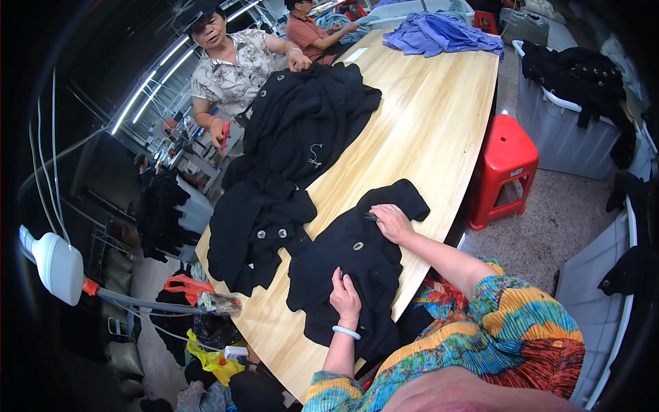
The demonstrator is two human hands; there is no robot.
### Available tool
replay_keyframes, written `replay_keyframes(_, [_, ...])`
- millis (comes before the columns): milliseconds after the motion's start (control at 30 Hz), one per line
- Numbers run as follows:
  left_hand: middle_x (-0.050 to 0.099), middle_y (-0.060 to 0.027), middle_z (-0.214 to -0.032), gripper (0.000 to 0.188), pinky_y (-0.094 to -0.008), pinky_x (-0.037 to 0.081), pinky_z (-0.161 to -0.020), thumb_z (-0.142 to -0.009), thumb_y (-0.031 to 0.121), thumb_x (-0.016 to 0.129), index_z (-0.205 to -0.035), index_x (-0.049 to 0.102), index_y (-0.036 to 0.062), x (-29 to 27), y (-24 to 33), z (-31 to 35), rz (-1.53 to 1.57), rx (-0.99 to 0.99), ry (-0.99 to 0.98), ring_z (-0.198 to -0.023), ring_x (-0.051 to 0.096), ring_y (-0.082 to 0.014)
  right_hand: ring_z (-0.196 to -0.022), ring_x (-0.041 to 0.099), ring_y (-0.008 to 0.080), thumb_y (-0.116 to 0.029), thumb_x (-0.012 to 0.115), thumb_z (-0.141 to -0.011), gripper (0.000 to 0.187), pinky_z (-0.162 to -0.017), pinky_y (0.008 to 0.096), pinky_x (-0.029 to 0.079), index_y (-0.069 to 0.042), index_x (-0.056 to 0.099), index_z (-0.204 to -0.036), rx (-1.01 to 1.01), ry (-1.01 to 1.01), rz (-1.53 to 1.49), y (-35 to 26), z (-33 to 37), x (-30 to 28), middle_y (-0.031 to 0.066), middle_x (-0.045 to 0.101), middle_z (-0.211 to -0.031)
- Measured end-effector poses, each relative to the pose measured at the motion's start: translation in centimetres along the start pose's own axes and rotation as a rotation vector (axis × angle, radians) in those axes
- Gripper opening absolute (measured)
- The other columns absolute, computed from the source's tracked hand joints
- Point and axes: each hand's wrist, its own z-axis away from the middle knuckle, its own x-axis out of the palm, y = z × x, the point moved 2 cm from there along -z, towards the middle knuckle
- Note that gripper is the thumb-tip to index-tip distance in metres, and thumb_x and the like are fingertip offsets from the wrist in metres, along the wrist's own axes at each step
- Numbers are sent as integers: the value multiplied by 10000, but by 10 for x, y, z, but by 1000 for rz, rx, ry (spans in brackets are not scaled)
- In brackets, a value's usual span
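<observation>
A black knit garment [322, 250] with a metal eyelet [358, 246] lies spread on the wooden table in front of me. My left hand [345, 301], with a pale bangle at the wrist, rests on its near part, thumb and fingers closed on the cloth. Over the upper right part, by a sleeve, my right hand [392, 224] is closed round a small dark metal tool [371, 217]. That tool looks like thread snips, mostly hidden by the fingers.
More black garments [302, 123] are heaped across the table [425, 103], where a person [237, 72] stands with red-handled scissors [226, 130]. Blue-violet cloth [439, 33] lies at the far end. To the right are a red stool [504, 168] and grey bins [559, 130] with black garments.
</observation>
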Motion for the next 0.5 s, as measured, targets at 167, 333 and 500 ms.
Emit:
replay_keyframes(167, [612, -182, -767, 283, -385, 462, -549, -867, 198, 453, -1103, 507, 53, 1, 0, -1, -4, -6, -15, -636, 595, -333, -1009, 499, 279, -27, 550, -692, 268, -887, 370, 369, -39, 548, -960, -1, 6, 14, 4, 1, 1, 130, 559, -1009])
replay_keyframes(333, [605, -182, -752, 269, -384, 454, -551, -870, 192, 450, -1093, 516, 57, -1, 4, 0, 22, 13, 23, -639, 594, -332, -1013, 497, 281, -26, 545, -694, 252, -888, 369, 369, -37, 550, -945, 4, 2, 25, 3, 1, 2, 129, 559, -1015])
replay_keyframes(500, [612, -163, -757, 262, -385, 464, -547, -866, 185, 459, -1091, 510, 62, 2, 0, 3, 22, 20, 21, -639, 594, -331, -1002, 502, 286, -21, 535, -701, 263, -879, 373, 378, -45, 539, -962, -7, -4, 66, 4, 5, 2, 128, 558, -1017])
